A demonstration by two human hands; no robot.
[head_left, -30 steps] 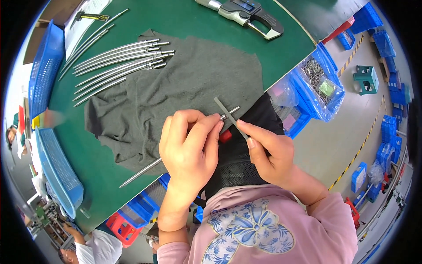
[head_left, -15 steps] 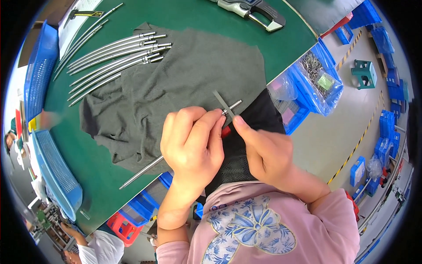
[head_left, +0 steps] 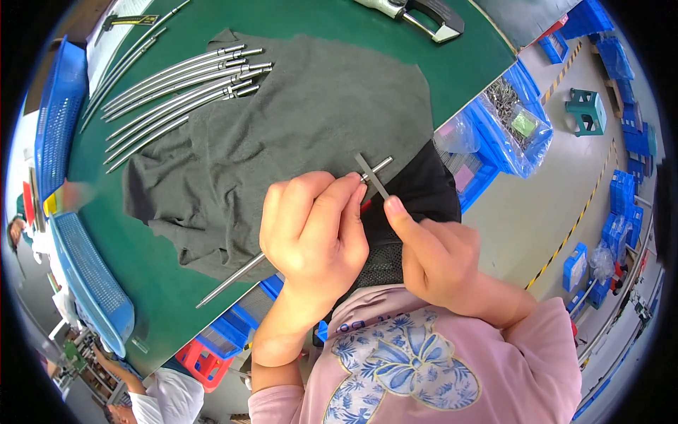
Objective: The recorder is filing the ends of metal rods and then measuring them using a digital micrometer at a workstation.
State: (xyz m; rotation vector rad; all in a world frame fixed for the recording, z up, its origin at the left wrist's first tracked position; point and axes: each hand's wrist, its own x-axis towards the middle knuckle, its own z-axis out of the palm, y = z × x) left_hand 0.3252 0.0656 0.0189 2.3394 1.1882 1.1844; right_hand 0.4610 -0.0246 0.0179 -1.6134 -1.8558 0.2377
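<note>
My left hand (head_left: 307, 226) is closed around a slim metal rod (head_left: 229, 283). The rod slants up to the right; its long end sticks out at the lower left, its short stepped end past my fingertips. In my right hand (head_left: 438, 254), thumb and curled fingers pinch a thin flat grey strip (head_left: 371, 175) that looks like a small file. It lies crosswise against the rod just beyond my left fingertips. Both hands are over the near edge of a dark grey cloth (head_left: 332, 106). My fingers hide the middle of the rod.
Several similar metal rods (head_left: 169, 88) lie at the back left, partly on the cloth. Blue baskets (head_left: 92, 272) line the left side of the green table (head_left: 159, 290). A micrometer (head_left: 424, 18) is at the far edge. On the right stands a blue bin (head_left: 519, 152) with small metal parts.
The strip has slid back across the rod toward my right hand, which has shifted slightly down and right. My left hand keeps its grip on the rod. The view has shifted slightly.
</note>
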